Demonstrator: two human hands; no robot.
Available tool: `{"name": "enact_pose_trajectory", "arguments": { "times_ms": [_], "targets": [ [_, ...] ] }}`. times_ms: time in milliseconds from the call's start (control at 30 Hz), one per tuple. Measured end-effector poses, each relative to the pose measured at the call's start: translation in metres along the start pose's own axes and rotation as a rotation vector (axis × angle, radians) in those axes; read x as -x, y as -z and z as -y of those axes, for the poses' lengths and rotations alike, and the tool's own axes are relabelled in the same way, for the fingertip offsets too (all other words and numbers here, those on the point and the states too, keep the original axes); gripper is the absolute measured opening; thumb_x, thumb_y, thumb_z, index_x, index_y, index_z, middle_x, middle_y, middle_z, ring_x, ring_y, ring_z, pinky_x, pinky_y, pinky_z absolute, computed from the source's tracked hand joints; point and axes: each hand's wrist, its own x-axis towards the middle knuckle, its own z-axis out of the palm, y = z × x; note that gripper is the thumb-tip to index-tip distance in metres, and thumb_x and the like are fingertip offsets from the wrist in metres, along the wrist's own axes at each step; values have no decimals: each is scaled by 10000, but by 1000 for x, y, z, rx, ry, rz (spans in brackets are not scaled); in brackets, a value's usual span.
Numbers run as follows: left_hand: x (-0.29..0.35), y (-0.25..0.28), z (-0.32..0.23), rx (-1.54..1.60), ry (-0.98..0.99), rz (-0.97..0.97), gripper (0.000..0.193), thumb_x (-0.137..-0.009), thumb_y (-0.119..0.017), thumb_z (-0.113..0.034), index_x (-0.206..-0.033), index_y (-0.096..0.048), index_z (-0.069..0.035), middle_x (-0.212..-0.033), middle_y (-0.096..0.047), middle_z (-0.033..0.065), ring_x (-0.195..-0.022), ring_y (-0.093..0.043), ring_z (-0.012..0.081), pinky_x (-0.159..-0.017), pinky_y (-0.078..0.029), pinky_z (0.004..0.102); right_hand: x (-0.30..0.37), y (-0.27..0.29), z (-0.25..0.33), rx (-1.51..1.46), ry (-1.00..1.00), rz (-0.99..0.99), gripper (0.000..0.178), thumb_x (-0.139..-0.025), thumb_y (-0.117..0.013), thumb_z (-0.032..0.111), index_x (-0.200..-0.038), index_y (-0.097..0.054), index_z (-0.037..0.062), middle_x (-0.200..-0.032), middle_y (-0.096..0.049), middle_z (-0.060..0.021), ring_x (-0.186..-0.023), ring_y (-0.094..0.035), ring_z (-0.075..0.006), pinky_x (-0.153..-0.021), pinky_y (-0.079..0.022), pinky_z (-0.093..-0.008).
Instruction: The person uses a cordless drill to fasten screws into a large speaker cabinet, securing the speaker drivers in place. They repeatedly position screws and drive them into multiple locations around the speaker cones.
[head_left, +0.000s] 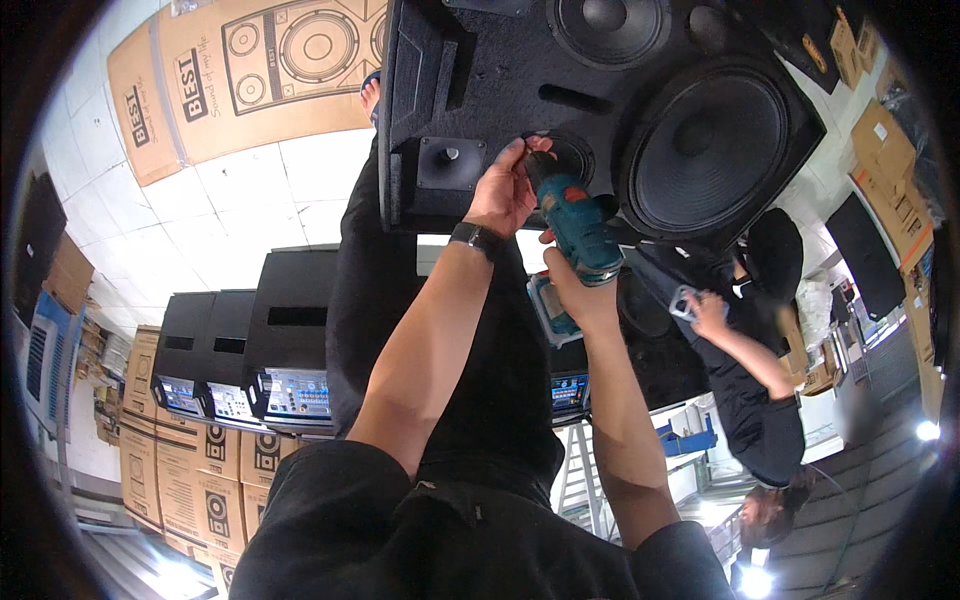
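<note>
My right hand (583, 288) is wrapped round the grip of a teal and black cordless drill (580, 230). Its chuck points up and away, toward the rim of a small round speaker driver (577, 160) in a large black speaker cabinet (500, 95). Close by the chuck, my left hand (507, 190) rests at the cabinet's face with thumb and fingers pinched together. Whatever those fingertips hold is too small to tell. A square horn tweeter (450, 165) sits left of that hand, and a large woofer (705, 150) lies to the right.
Another person's hand (708, 315) holds a clear object at the right, beside the cabinet. Several black speaker boxes (290, 320) with control panels stand at the left. Stacked cartons (190, 480) are behind them, and a large printed carton (235, 80) lies on the white tiled floor (240, 215).
</note>
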Motion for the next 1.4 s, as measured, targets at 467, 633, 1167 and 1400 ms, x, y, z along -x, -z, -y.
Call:
{"name": "enact_pose_trajectory", "arguments": {
  "times_ms": [467, 633, 1167, 1400],
  "targets": [
    [0, -4, -21, -157, 137, -128, 260, -1118, -550, -263, -1198, -690, -59, -1103, -763, 59, -1037, -720, 172, -927, -599, 338, 9, -27, -26, 31, 156, -108, 766, -812, -752, 27, -1526, -477, -3, -1150, -747, -160, -1049, -742, -221, -938, -569, -348],
    [6, -10, -23, -224, 140, -145, 275, -1124, -538, -278, -1216, -687, -65, -1136, -766, 58, -1050, -721, 168, -925, -606, 326, 10, -29, -28, -33, 155, -111, 843, -787, -766, 44, -1568, -453, 1, -1202, -747, -221, -1116, -755, -283, -979, -577, -384],
    [10, -15, -25, -273, 133, -188, 288, -1115, -545, -276, -1281, -633, -58, -1134, -762, 71, -959, -729, 176, -848, -632, 303, 7, -28, -22, 154, 288, -162, 823, -800, -767, 98, -1566, -474, 40, -1137, -761, -255, -1058, -776, -356, -918, -612, -426],
    [8, -9, -23, -225, 130, -180, 263, -1097, -585, -243, -1277, -631, -57, -1183, -760, 83, -977, -729, 170, -853, -634, 297, 9, -26, -20, 113, 306, -150, 830, -803, -765, 114, -1567, -463, -4, -1079, -770, -238, -1015, -787, -312, -882, -609, -387]
  ]
}}
